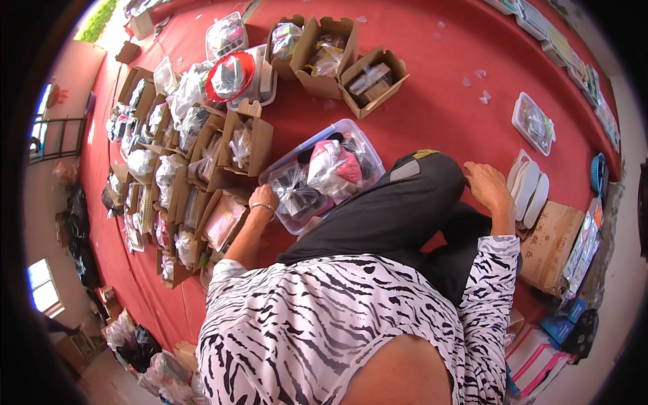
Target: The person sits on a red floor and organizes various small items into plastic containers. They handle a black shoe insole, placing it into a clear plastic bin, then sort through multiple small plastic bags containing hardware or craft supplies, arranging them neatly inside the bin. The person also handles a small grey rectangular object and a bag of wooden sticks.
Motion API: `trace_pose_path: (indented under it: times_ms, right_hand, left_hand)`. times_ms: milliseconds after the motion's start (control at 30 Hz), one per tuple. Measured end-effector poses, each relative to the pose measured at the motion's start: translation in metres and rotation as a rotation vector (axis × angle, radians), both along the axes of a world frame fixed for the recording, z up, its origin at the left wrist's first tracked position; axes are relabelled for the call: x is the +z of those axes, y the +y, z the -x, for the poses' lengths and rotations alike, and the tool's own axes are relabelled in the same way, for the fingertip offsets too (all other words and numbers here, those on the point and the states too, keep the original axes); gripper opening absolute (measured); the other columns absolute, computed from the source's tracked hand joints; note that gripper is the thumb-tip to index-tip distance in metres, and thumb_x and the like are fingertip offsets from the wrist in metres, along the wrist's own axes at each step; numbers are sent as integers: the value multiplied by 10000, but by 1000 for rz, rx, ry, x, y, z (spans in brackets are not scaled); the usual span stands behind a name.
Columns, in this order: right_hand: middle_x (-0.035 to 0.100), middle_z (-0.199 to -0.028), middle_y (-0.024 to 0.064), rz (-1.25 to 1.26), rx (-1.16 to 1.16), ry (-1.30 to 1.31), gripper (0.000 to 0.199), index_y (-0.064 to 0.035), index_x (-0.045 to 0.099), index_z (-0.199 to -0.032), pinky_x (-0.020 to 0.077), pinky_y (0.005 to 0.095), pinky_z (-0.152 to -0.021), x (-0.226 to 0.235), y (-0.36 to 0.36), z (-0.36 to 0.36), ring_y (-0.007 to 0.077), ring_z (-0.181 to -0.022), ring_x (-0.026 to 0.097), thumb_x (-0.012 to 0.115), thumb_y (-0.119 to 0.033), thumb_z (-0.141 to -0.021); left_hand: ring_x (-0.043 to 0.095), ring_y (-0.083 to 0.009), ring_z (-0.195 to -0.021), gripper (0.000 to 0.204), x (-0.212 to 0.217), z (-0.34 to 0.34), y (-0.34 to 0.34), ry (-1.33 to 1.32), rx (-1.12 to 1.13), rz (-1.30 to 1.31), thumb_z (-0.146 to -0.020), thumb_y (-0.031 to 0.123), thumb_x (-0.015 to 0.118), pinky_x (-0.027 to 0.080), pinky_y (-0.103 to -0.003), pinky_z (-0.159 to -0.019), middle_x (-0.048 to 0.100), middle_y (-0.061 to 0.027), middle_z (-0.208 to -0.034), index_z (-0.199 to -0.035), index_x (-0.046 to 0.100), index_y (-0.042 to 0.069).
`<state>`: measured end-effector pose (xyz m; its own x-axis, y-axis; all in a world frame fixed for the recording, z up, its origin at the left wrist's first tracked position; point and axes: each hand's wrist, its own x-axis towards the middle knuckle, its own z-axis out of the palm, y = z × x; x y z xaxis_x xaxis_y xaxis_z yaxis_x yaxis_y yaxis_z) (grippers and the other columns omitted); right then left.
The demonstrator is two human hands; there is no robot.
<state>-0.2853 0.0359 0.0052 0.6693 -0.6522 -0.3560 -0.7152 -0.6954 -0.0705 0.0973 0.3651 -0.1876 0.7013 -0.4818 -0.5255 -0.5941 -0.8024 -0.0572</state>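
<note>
Grip unclear, left hand [264,196] curled beside rectangular plastic tub [289,222], crinkled bags [332,169] inside, right hand [487,186] unclenched

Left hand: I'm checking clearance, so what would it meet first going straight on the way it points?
Probably the clear plastic bin, at its left corner; the left hand may be touching it, though depth is unclear.

We see a red floor covering [418,74] that carries rows of open cardboard boxes [261,150] at left, a translucent plastic bin [305,146] near the middle, three open cartons [327,86] beyond it and (well apart, toward the right) a clear plastic tray [528,138].
</note>
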Motion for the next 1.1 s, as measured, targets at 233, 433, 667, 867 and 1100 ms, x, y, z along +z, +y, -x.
trace_pose_path:
  times_ms: [233, 433, 667, 867, 1100]
  right_hand:
    - [635, -835, 181, -34, -18, 18, 175, -25, 588, -915, 463, 456, -719, 2, -5, -1, 353, -869, 599, 567, -180, -837]
    - [633, -831, 173, -25, 13, 26, 171, -24, 576, -925, 467, 458, -705, 2, -1, -7, 355, -847, 603, 576, -166, -829]
    - [619, -786, 161, 17, 65, 50, 117, -21, 561, -876, 480, 441, -656, -10, -9, -1, 345, -785, 612, 555, -119, -814]
    - [607, -839, 185, -43, 33, 41, 177, -19, 538, -964, 472, 445, -692, -1, -18, -20, 357, -799, 600, 564, -91, -805]
    - [605, -809, 163, 2, 35, 58, 173, -39, 539, -956, 471, 430, -656, 0, -23, -10, 329, -754, 605, 571, -123, -808]
  left_hand:
    - [597, -256, -861, 125, 34, 61, -151, -25, -690, 595, -773, 98, 494, 498, -385, -717, 620, -82, -865, -781, 619, 88]
    - [588, -240, -901, 172, -69, 120, -238, 56, -1237, 414, -778, 170, 503, 437, -374, -794, 626, -73, -883, -843, 649, 107]
    - [563, -209, -1048, 234, -119, 122, -260, 63, -1259, 178, -852, 212, 466, 380, -372, -909, 628, -41, -1049, -971, 658, 150]
    - [612, -238, -966, 223, -129, 99, -268, 129, -1201, 170, -838, 196, 475, 477, -377, -819, 659, -59, -973, -940, 665, 141]
    - [637, -248, -853, 167, -78, 7, -269, -82, -1164, 234, -822, 174, 492, 510, -357, -740, 663, -94, -883, -891, 622, 96]
